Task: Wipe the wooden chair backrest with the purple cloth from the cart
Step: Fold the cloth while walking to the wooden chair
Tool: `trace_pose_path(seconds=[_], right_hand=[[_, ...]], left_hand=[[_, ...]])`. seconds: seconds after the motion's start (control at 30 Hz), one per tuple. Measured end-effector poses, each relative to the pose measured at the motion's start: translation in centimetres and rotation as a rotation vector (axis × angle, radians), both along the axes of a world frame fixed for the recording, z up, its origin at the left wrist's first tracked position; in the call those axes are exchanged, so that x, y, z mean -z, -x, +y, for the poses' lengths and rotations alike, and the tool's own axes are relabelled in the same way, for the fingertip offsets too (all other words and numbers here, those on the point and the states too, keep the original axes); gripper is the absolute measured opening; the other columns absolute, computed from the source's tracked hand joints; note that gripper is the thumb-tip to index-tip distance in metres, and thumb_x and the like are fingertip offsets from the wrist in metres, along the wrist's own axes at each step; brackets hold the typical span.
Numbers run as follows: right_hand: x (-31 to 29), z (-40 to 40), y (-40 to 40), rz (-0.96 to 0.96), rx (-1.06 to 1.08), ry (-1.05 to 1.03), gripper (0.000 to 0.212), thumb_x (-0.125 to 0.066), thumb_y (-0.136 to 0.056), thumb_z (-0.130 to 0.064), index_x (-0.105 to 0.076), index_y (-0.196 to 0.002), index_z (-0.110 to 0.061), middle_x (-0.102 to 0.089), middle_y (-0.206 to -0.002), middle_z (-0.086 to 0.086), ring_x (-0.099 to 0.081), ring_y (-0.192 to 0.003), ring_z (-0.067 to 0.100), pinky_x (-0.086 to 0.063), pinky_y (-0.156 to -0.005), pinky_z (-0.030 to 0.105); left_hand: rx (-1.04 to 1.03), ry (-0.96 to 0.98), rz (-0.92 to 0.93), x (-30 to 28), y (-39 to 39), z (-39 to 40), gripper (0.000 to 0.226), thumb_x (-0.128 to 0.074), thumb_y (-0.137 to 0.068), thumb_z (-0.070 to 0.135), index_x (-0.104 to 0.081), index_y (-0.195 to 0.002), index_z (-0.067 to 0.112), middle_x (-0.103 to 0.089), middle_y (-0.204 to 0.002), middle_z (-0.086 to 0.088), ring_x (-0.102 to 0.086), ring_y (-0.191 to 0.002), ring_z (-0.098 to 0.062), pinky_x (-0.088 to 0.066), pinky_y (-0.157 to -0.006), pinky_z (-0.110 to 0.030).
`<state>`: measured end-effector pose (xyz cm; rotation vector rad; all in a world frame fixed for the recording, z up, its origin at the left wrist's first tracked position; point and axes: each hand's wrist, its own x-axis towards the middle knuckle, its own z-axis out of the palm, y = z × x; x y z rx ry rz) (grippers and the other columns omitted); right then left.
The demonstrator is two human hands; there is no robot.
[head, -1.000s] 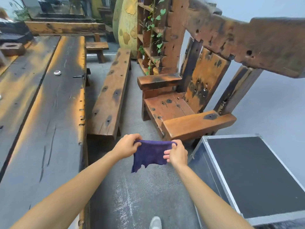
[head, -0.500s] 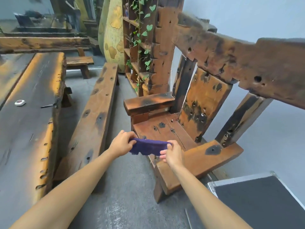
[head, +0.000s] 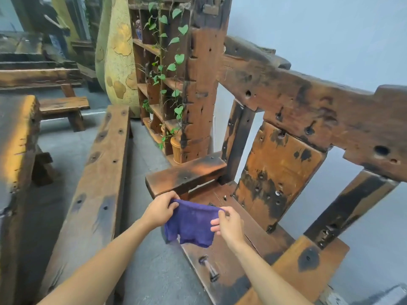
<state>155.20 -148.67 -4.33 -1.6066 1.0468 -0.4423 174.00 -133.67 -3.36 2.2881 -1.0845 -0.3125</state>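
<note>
The purple cloth [head: 191, 223] hangs spread between both hands over the front edge of the chair seat. My left hand [head: 160, 209] pinches its upper left corner and my right hand [head: 228, 223] pinches its upper right corner. The wooden chair backrest [head: 279, 170], a worn orange-brown plank with dark patches and holes, stands to the upper right of the cloth, under a heavy top rail [head: 308, 106]. The hands are short of the backrest and do not touch it.
A long wooden bench [head: 97, 183] runs along the left of the chair, with a thick wooden table [head: 15, 137] beyond it. The chair's armrests [head: 185, 175] flank the seat. A shelf with a trailing green plant [head: 169, 69] stands behind. The cart's corner [head: 392, 296] shows bottom right.
I have moved closer to the chair, so it fills more of the view and the cart has almost left it. The cloth, briefly bunched, hangs open again between both hands.
</note>
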Motion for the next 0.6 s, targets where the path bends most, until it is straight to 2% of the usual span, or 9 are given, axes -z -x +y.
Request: trace_pose_path(seconds=[0.1, 0.23, 0.4, 0.53, 0.6], right_hand=[[-0.5, -1.8, -5.3, 0.011, 0.04, 0.034, 0.02, -0.042, -0.101, -0.015, -0.06, -0.098, -0.022, -0.075, -0.064, 0.004, -0.073, -0.056, 0.018, -0.06, -0.067, 0.039], [-2.8, -5.1, -13.2, -0.082, 0.135, 0.057, 0.02, -0.042, -0.104, -0.018, -0.061, -0.099, -0.024, -0.075, -0.066, 0.005, -0.075, -0.059, 0.02, -0.062, -0.068, 0.044], [-5.7, -9.4, -19.8, -0.164, 0.274, 0.118, 0.018, -0.043, -0.107, -0.029, -0.062, -0.107, -0.029, -0.076, -0.069, 0.0, -0.075, -0.064, 0.013, -0.064, -0.071, 0.04], [-7.7, -13.9, -24.3, -0.16, 0.366, 0.248, 0.018, -0.039, -0.107, -0.037, -0.056, -0.106, -0.04, -0.074, -0.071, -0.016, -0.073, -0.067, 0.004, -0.059, -0.077, 0.035], [-8.3, -16.1, -26.4, -0.127, 0.412, 0.327, 0.016, -0.036, -0.107, -0.042, -0.052, -0.107, -0.045, -0.074, -0.074, -0.017, -0.072, -0.073, 0.003, -0.056, -0.08, 0.034]], left_hand=[[0.069, -0.009, 0.005, -0.8, -6.1, -2.7, 0.008, -0.054, -0.097, 0.015, -0.059, -0.097, 0.021, -0.069, -0.094, 0.003, -0.063, -0.092, -0.023, -0.05, -0.085, -0.039], [0.131, 0.043, -0.062, -4.5, -14.7, -7.5, 0.007, -0.056, -0.097, 0.016, -0.06, -0.1, 0.021, -0.069, -0.097, 0.002, -0.063, -0.094, -0.024, -0.048, -0.082, -0.037], [0.253, 0.098, -0.135, -7.9, -21.8, -13.4, 0.008, -0.054, -0.099, 0.02, -0.062, -0.099, 0.023, -0.068, -0.098, 0.006, -0.062, -0.095, -0.018, -0.049, -0.084, -0.037], [0.338, 0.167, -0.235, -9.9, -26.7, -19.1, 0.01, -0.054, -0.098, 0.022, -0.064, -0.102, 0.023, -0.064, -0.099, 0.003, -0.058, -0.098, -0.02, -0.046, -0.088, -0.038], [0.38, 0.192, -0.287, -10.9, -28.7, -22.1, 0.013, -0.054, -0.099, 0.025, -0.066, -0.104, 0.023, -0.06, -0.1, 0.004, -0.054, -0.099, -0.019, -0.046, -0.089, -0.039]])
